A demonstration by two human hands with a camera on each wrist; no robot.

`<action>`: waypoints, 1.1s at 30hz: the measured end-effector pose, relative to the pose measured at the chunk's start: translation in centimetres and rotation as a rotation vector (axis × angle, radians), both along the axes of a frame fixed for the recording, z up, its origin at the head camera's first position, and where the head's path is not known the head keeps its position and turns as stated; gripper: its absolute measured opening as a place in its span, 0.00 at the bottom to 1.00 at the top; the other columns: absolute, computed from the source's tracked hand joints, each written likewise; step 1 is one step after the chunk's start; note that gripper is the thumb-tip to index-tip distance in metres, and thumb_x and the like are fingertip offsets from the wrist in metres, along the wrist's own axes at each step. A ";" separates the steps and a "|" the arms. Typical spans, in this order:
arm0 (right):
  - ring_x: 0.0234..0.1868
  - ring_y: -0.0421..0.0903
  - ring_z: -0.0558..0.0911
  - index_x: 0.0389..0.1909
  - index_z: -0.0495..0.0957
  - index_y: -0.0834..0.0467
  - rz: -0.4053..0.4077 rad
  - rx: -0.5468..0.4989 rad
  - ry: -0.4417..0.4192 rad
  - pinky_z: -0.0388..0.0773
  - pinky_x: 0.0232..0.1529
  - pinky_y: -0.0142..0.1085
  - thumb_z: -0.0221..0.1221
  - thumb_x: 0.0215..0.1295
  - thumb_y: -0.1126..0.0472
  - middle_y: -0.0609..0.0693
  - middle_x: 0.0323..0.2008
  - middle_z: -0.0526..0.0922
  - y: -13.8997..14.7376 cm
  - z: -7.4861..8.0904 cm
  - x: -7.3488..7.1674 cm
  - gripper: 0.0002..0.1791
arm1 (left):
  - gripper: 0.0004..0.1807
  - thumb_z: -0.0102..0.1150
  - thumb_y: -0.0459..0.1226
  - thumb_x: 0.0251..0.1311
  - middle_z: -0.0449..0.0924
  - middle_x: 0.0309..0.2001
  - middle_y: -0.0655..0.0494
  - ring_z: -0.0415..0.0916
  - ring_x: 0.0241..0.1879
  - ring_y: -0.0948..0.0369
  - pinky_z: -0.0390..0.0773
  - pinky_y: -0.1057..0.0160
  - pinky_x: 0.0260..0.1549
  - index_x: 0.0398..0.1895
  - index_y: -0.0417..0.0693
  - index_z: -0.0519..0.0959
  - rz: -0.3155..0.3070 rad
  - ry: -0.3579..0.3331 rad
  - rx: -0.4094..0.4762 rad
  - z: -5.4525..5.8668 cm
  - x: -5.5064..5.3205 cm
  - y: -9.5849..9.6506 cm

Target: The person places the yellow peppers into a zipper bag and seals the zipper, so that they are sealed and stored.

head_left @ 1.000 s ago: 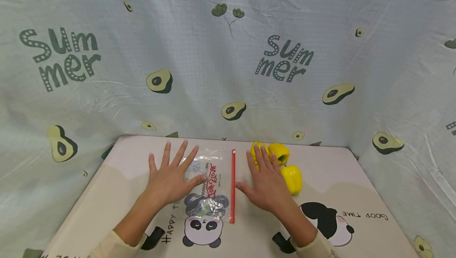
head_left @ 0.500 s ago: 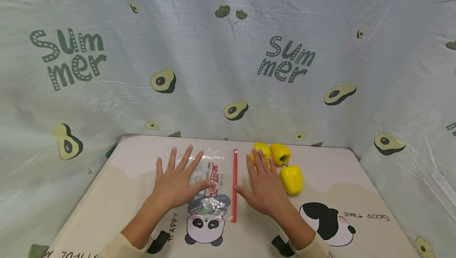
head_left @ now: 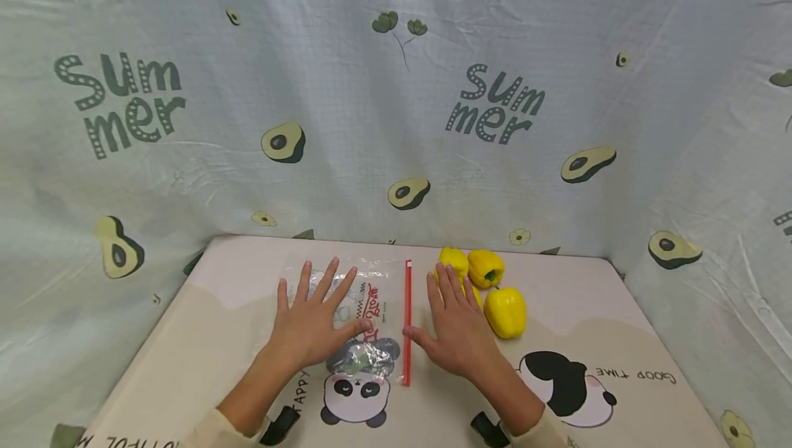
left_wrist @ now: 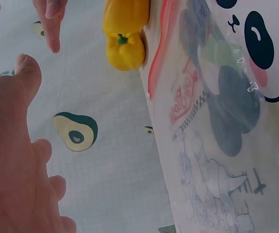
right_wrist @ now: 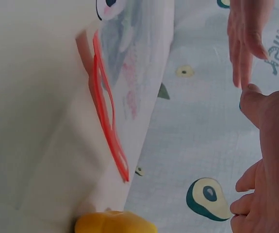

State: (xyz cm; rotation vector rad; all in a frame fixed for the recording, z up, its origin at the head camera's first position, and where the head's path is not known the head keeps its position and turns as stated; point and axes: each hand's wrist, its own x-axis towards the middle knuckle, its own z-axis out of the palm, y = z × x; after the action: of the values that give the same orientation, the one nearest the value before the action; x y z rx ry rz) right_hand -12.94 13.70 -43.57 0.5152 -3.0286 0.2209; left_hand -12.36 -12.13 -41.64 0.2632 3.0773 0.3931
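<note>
A clear plastic zip bag (head_left: 385, 280) with red lettering and a red zip strip (head_left: 407, 328) along its right side lies flat on the table. My left hand (head_left: 309, 330), fingers spread, hovers over the bag's left part and hides some of it. The right hand (head_left: 456, 337) is held above the table just right of the strip, fingers straight and thumb pointing left. Behind its fingers are yellow bell peppers, one (head_left: 454, 258) partly hidden; another pepper (head_left: 505, 312) lies to its right. The wrist views show both hands (left_wrist: 6, 150) (right_wrist: 277, 155) raised off the surface, holding nothing.
Another yellow bell pepper (head_left: 485, 268) lies near the table's back edge. The pale table cover (head_left: 557, 283) carries a printed panda (head_left: 355, 400) and a black-and-white dog (head_left: 566, 386). A curtain (head_left: 346, 91) with avocado prints hangs behind and at the sides.
My left hand has shifted slightly right and toward me. The right hand has come a little nearer to me, showing more of the peppers. The head view has moved slightly; bag and peppers stay put.
</note>
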 end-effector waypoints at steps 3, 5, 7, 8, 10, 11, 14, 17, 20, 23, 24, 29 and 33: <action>0.87 0.57 0.44 0.84 0.50 0.58 0.004 0.003 -0.007 0.45 0.85 0.57 0.54 0.67 0.26 0.57 0.86 0.44 -0.1 -0.3 0.1 0.56 | 0.52 0.54 0.71 0.62 0.39 0.87 0.49 0.30 0.84 0.33 0.31 0.21 0.75 0.85 0.64 0.51 0.004 -0.004 -0.007 -0.4 0.0 0.1; 0.87 0.57 0.44 0.84 0.50 0.58 0.008 0.005 -0.013 0.45 0.85 0.57 0.54 0.68 0.26 0.57 0.86 0.44 -0.3 -0.4 0.0 0.57 | 0.52 0.55 0.71 0.61 0.39 0.87 0.49 0.31 0.84 0.33 0.32 0.21 0.75 0.85 0.64 0.52 0.006 0.002 -0.009 -0.5 0.1 0.2; 0.87 0.57 0.45 0.84 0.50 0.59 0.010 0.001 -0.017 0.46 0.85 0.57 0.54 0.67 0.26 0.58 0.86 0.44 -0.3 -0.5 0.0 0.57 | 0.52 0.55 0.71 0.61 0.41 0.87 0.48 0.33 0.84 0.33 0.33 0.22 0.75 0.84 0.63 0.53 0.006 0.010 -0.015 -0.6 0.1 0.2; 0.87 0.57 0.45 0.83 0.50 0.60 0.009 -0.002 -0.017 0.46 0.85 0.57 0.54 0.67 0.26 0.58 0.86 0.44 -0.4 -0.6 0.1 0.57 | 0.52 0.56 0.71 0.61 0.42 0.86 0.48 0.34 0.84 0.33 0.34 0.22 0.76 0.84 0.63 0.54 0.004 0.011 -0.015 -0.7 0.2 0.3; 0.87 0.57 0.46 0.83 0.50 0.60 0.004 -0.003 -0.015 0.47 0.85 0.57 0.55 0.67 0.26 0.58 0.86 0.45 -0.4 -0.8 0.0 0.58 | 0.52 0.56 0.70 0.61 0.43 0.86 0.48 0.35 0.84 0.33 0.34 0.22 0.76 0.84 0.62 0.55 0.003 0.009 -0.006 -0.8 0.2 0.4; 0.87 0.57 0.46 0.83 0.49 0.61 0.002 -0.004 -0.015 0.47 0.85 0.57 0.56 0.66 0.26 0.58 0.86 0.44 -0.4 -0.8 0.0 0.58 | 0.52 0.56 0.70 0.61 0.43 0.86 0.48 0.35 0.84 0.33 0.34 0.22 0.76 0.84 0.62 0.55 0.003 0.008 -0.004 -0.8 0.2 0.5; 0.87 0.57 0.47 0.83 0.50 0.61 0.004 -0.022 -0.010 0.48 0.85 0.57 0.57 0.66 0.27 0.58 0.85 0.46 -0.4 -1.1 0.1 0.59 | 0.52 0.57 0.70 0.61 0.43 0.86 0.49 0.34 0.84 0.34 0.33 0.23 0.77 0.84 0.62 0.55 0.007 0.000 0.010 -0.9 0.2 0.6; 0.87 0.57 0.46 0.83 0.49 0.62 0.010 -0.019 -0.022 0.47 0.85 0.56 0.56 0.66 0.26 0.58 0.86 0.45 -0.5 -1.3 0.1 0.59 | 0.52 0.57 0.71 0.61 0.43 0.86 0.49 0.33 0.84 0.34 0.33 0.23 0.77 0.84 0.62 0.54 0.009 -0.012 0.014 -1.1 0.3 0.5; 0.87 0.57 0.46 0.83 0.49 0.61 0.008 -0.015 -0.028 0.48 0.85 0.57 0.56 0.66 0.26 0.58 0.86 0.45 -0.5 -1.6 0.1 0.59 | 0.52 0.56 0.71 0.62 0.43 0.86 0.48 0.33 0.84 0.34 0.34 0.23 0.77 0.84 0.62 0.54 0.003 -0.012 0.015 -1.3 0.2 0.5; 0.87 0.57 0.46 0.83 0.49 0.61 0.007 -0.007 -0.025 0.48 0.85 0.56 0.56 0.66 0.26 0.58 0.86 0.44 -0.5 -1.7 0.1 0.59 | 0.52 0.56 0.70 0.62 0.43 0.86 0.48 0.32 0.84 0.34 0.36 0.24 0.77 0.84 0.62 0.53 -0.001 0.001 0.014 -1.6 0.2 0.5; 0.87 0.57 0.46 0.83 0.50 0.61 0.009 -0.009 -0.023 0.48 0.85 0.56 0.56 0.66 0.26 0.58 0.86 0.45 -0.5 -1.8 0.1 0.59 | 0.51 0.56 0.70 0.62 0.44 0.86 0.48 0.32 0.84 0.35 0.36 0.24 0.77 0.84 0.62 0.54 -0.001 0.006 0.015 -1.7 0.2 0.5; 0.87 0.57 0.47 0.83 0.50 0.61 0.017 -0.006 -0.034 0.49 0.84 0.56 0.56 0.65 0.25 0.58 0.86 0.44 -0.5 -2.2 0.1 0.59 | 0.52 0.57 0.70 0.62 0.44 0.86 0.48 0.33 0.84 0.34 0.34 0.23 0.77 0.84 0.62 0.54 -0.005 0.003 0.013 -2.1 0.2 0.6; 0.87 0.57 0.47 0.83 0.51 0.61 0.019 -0.003 -0.038 0.49 0.84 0.56 0.56 0.65 0.25 0.58 0.86 0.45 -0.4 -2.5 0.2 0.59 | 0.51 0.58 0.69 0.61 0.46 0.86 0.47 0.37 0.84 0.33 0.35 0.22 0.76 0.84 0.61 0.55 -0.007 0.009 0.007 -2.3 0.4 0.7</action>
State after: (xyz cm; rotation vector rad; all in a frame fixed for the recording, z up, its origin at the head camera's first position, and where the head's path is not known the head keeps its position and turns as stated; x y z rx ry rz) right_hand -12.72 13.26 -46.12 0.5457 -3.0611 0.2389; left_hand -11.97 -11.39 -43.95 0.2768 3.0836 0.4032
